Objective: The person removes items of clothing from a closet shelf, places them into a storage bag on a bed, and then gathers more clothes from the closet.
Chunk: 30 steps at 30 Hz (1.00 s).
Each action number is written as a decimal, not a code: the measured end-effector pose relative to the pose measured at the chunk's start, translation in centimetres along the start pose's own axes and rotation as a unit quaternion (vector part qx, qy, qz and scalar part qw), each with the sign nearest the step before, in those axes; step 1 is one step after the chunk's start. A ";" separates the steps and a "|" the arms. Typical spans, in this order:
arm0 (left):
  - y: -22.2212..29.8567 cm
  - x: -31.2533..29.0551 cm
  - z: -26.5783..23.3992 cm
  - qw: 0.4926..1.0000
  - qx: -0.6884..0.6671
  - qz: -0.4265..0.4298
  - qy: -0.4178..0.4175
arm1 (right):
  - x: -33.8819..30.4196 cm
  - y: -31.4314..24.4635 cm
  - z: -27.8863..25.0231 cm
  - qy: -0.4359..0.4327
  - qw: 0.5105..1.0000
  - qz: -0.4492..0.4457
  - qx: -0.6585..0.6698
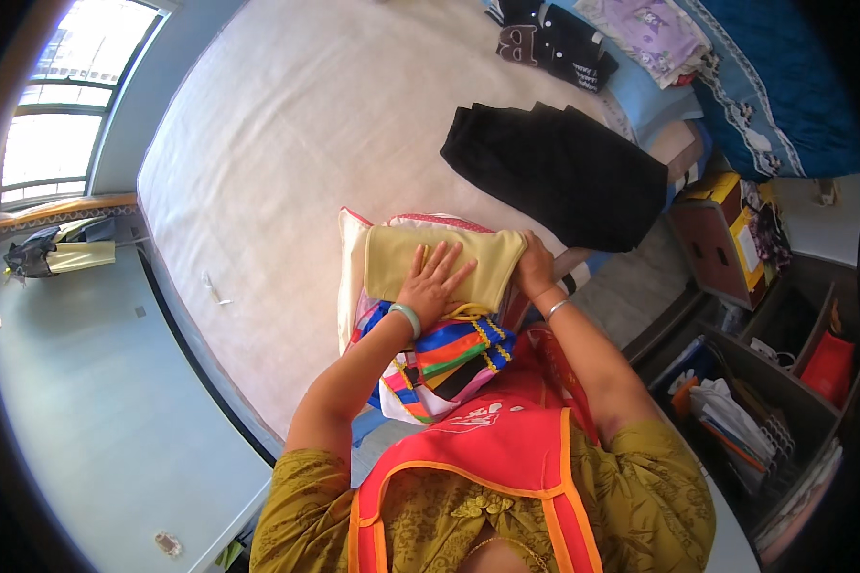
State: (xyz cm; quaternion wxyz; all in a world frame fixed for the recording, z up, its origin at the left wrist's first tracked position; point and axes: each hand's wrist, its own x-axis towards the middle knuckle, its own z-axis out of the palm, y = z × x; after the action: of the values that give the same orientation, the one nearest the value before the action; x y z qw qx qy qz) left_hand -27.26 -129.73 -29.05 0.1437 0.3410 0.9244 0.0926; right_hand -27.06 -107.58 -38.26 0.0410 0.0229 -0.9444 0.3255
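A pale yellow folded cloth (392, 263) lies on a small pile at the near edge of the bed. Flat on top of it rests my left hand (435, 284), fingers spread. At the cloth's right end my right hand (535, 265) is closed round the raised edge; its fingertips are partly hidden. Beneath the cloth shows a white and pink fabric piece (351, 234) with a red border. Toward my body lies a multicoloured garment (454, 353) with blue, green, orange and white panels and yellow zigzag trim.
Folded black trousers (559, 172) lie right of the pile on the cream bed sheet (287, 124). Farther back are a dark jacket (554, 43) and purple floral clothing (645, 38). Open drawer compartments (736, 420) hold assorted items at right. A small white strip (217, 289) lies at left.
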 end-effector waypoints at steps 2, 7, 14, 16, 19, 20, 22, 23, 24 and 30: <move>-0.2 0.1 0.1 0.998 0.032 0.039 -0.030 | 0.1 0.4 -0.1 -0.017 1.000 0.013 0.010; -0.5 0.7 -0.2 0.991 0.039 0.104 -0.076 | 0.9 -0.4 -1.8 -0.060 0.998 -0.025 -0.005; -1.5 4.1 -2.1 0.974 -0.017 0.124 -0.188 | 1.2 -0.3 -2.2 -0.114 0.993 -0.032 -0.007; -1.1 6.2 -3.3 0.963 -0.001 0.111 -0.246 | 1.4 0.1 -1.9 -0.124 0.991 -0.042 -0.009; -1.4 6.0 -0.3 0.986 -0.045 0.160 0.013 | 0.9 0.6 -1.2 -0.096 0.994 -0.042 -0.030; -1.5 5.5 0.7 0.986 -0.047 0.160 0.011 | 0.9 0.4 -1.3 -0.097 0.994 -0.035 -0.023; -1.5 4.7 1.8 0.971 -0.068 0.224 0.039 | 1.0 0.2 -1.6 -0.104 0.994 -0.019 -0.012; -1.6 4.3 2.2 0.973 -0.069 0.219 0.026 | 1.1 0.2 -1.7 -0.088 0.996 -0.024 -0.014; -1.8 4.3 2.4 0.974 -0.072 0.216 0.020 | 1.1 0.1 -1.8 -0.074 0.997 -0.031 -0.013; -2.2 4.6 4.6 0.961 -0.106 0.255 0.032 | 1.9 -0.5 -2.7 -0.075 0.995 -0.054 0.030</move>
State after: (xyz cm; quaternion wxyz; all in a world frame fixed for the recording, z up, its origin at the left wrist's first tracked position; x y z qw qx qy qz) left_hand -30.44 -128.05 -34.94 0.1211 0.5450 0.7957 0.2347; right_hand -28.70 -106.38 -35.68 -0.0130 0.0997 -0.9319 0.3484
